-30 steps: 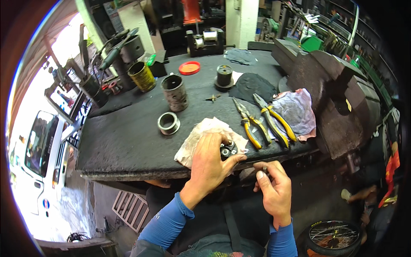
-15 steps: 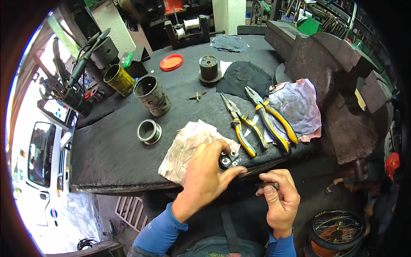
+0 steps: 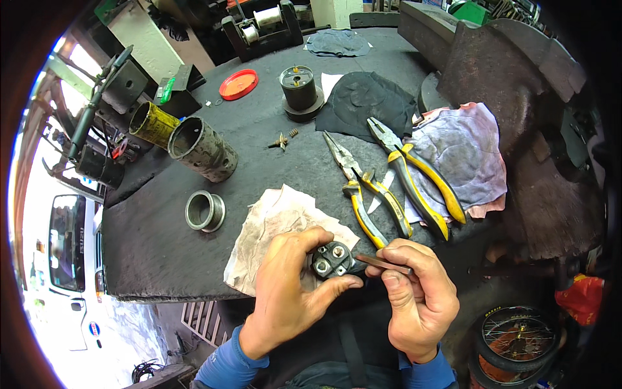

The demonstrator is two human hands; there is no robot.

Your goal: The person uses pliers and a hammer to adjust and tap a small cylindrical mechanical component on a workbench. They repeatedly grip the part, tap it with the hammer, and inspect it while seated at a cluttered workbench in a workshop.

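Note:
My left hand (image 3: 280, 292) is closed around a small black part with metal screw terminals (image 3: 332, 260), its terminal face turned up. Thumb and forefinger grip its sides. From the right, my right hand (image 3: 422, 298) pinches a thin, flat metal strip (image 3: 386, 263). The strip's end points at the black part and lies very close to it; whether they touch I cannot tell. Beneath and behind my left hand a stained beige cloth (image 3: 269, 220) lies on the bench. Needle-nose pliers (image 3: 358, 185) with yellow and black handles rest beyond my right hand, beside larger combination pliers (image 3: 424, 172).
On the dark bench (image 3: 152, 253) stand a grooved metal ring (image 3: 206, 211), a grey metal cylinder (image 3: 210, 155), a yellow tin (image 3: 154, 124) and a black round housing (image 3: 300, 89). A red lid (image 3: 238, 84) lies behind. Rags (image 3: 457, 155) and a heavy vise (image 3: 499, 78) occupy the right.
The black part is lifted and turned, showing more of its terminal face. My right hand has come closer, bringing the strip's end beside it. The whole view has shifted slightly.

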